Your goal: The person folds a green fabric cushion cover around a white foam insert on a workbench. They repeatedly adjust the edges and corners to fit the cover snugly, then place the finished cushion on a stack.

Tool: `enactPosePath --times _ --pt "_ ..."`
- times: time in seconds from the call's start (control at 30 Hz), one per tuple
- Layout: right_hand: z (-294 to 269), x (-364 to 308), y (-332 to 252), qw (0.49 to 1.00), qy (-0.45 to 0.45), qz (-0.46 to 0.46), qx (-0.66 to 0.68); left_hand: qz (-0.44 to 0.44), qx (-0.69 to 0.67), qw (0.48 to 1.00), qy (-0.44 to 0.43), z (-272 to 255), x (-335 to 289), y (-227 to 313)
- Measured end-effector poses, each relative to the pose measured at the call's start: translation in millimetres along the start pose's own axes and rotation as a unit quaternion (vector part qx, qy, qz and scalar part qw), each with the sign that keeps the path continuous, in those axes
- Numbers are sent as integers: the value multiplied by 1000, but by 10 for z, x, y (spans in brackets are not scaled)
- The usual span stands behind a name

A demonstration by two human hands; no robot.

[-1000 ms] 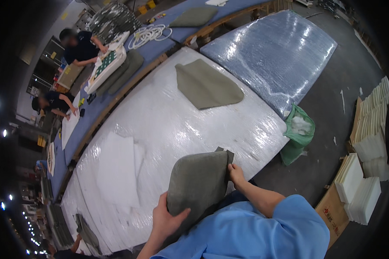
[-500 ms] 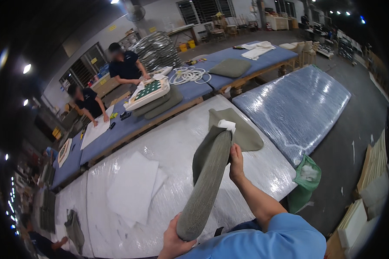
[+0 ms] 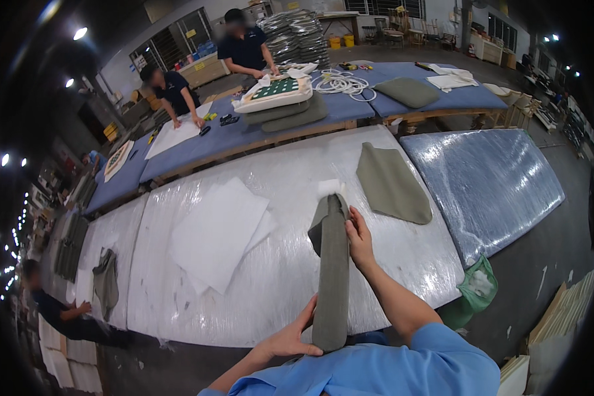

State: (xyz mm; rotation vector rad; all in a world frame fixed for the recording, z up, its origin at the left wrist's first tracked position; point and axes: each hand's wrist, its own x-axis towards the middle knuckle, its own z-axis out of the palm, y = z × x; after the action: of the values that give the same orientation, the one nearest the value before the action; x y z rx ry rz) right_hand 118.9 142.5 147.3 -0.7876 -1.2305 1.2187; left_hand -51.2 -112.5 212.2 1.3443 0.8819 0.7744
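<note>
A grey-green fabric cushion stands on edge in front of me, its narrow side up. White filling shows at its far end, where the cover hangs loose. My left hand grips the near end, thumb across the lower corner. Around the right side near the far end lies my right hand, its fingers pressed to the fabric. Beyond it, a flat grey-green cover piece rests on the plastic-wrapped white table. White sheets lie to the left.
A blue wrapped slab stands at right, above a green bag of white stuffing. Co-workers stand behind a long blue table bearing cushions and coiled white cord. Another person handles a grey-green cover at far left.
The cushion has swung from a slant to nearly straight away from me, and both hands have moved with it. It no longer overlaps the flat cover piece. My view has shifted too.
</note>
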Motion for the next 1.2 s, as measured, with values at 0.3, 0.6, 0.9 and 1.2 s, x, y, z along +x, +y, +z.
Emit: enactPosePath --times 0.3,0.6,0.9,1.2 --pt "257 -288 -190 997 -2 -57 -45 22 60 985 162 -42 678 104" --pt "155 606 -176 992 -69 70 80 -56 251 937 235 -256 1661 426" --pt "-202 756 -74 982 33 72 170 -111 234 942 211 -525 2749 587" --pt "-1826 674 376 889 277 243 271 -181 85 976 82 -735 3007 -652"
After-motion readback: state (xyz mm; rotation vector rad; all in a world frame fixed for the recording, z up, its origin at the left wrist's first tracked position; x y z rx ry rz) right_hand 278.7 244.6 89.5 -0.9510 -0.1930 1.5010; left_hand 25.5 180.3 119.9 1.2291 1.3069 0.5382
